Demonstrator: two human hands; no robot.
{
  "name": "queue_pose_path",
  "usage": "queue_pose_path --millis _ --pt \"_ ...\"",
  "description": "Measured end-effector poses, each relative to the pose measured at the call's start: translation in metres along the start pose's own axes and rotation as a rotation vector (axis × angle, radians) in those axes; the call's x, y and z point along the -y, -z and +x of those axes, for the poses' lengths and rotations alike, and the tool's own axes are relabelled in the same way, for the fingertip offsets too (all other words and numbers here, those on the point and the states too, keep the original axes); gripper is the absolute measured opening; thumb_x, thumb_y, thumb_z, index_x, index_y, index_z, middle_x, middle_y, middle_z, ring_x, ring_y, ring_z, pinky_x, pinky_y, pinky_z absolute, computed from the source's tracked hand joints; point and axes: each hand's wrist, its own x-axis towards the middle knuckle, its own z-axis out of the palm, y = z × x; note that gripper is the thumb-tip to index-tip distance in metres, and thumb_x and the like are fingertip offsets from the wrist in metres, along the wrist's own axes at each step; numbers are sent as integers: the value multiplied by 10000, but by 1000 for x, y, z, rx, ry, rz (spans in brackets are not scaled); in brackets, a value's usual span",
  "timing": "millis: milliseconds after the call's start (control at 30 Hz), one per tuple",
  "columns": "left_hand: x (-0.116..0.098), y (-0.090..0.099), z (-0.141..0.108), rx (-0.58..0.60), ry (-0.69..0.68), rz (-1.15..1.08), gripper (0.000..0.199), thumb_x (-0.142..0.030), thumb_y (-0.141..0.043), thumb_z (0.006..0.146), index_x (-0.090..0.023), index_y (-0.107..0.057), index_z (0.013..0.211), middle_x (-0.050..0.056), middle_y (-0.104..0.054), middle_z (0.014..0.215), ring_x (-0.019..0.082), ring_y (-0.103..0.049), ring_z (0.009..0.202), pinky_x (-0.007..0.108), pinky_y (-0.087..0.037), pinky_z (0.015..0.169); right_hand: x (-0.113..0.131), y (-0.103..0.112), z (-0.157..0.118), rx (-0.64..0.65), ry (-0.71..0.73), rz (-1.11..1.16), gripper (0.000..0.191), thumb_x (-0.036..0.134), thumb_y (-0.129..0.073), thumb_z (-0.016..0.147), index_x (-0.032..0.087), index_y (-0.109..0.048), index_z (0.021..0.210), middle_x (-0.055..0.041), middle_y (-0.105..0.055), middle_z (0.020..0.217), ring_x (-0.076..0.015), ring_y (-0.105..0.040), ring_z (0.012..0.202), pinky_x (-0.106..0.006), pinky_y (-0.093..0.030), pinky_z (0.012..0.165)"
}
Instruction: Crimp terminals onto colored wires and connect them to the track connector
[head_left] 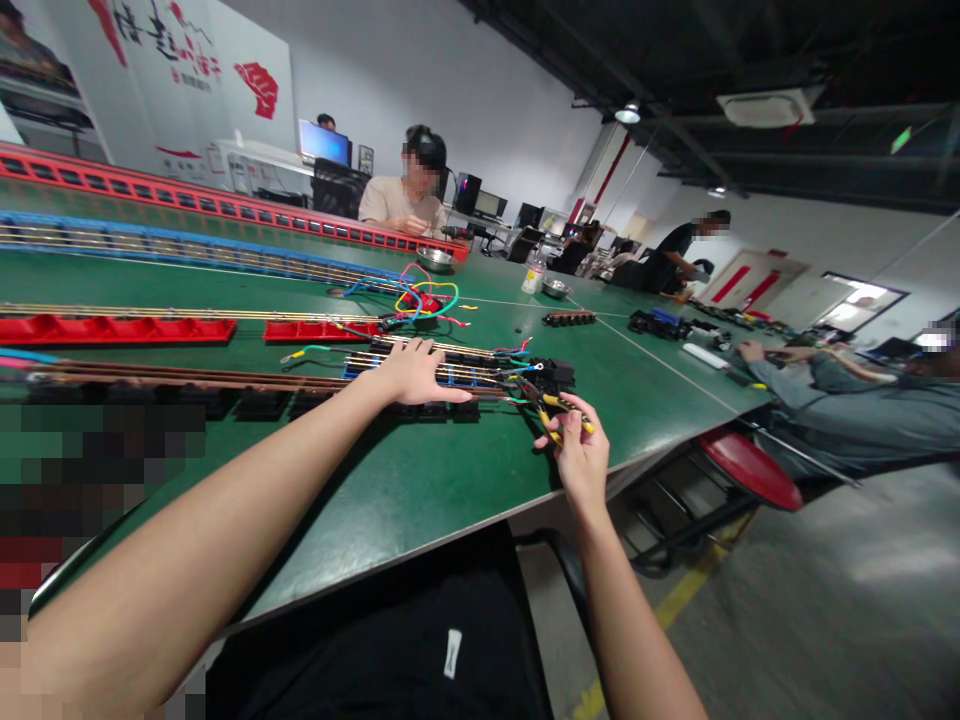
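Note:
My left hand (418, 374) lies with its fingers spread over long metal bars on a blue and black rail assembly (360, 368). In my right hand (583, 450) are yellow-handled pliers (553, 416), their dark jaws pointing up and left at the coloured wires (520, 375) at the assembly's right end. Whether the jaws touch a wire is too small to tell. A black end piece (553, 372) sits just beyond those wires. Copper-coloured bars (187, 376) run leftward from the assembly, above black blocks.
Red trays (112, 330), a blue rail (187, 252) and a red rail (225, 207) extend left on the green table (637, 385). Two metal bowls, one here (435, 260), and a bottle (533, 276) stand farther back. People sit opposite and at right, near a red stool (750, 468).

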Motion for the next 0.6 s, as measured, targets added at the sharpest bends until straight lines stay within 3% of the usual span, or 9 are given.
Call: queue_pose_path --millis 367,600 --pt "0 1 0 7 6 -8 1131 -943 -278 639 -115 -478 1383 233 -386 1483 420 -333 1353 560 -216 1092 -6 0 0 23 74 -113 422 493 -486 925 195 -580 1209 7 -616 752 -132 -653 528 -247 -495 503" --pt "-1 1 0 -2 6 -15 1086 -942 -287 635 -128 -551 1305 215 -447 1439 420 -383 1312 545 -251 1072 -11 1 5 148 247 -349 450 453 -434 947 201 -567 1295 -99 -697 1050 -167 -670 719 -292 -544 627"
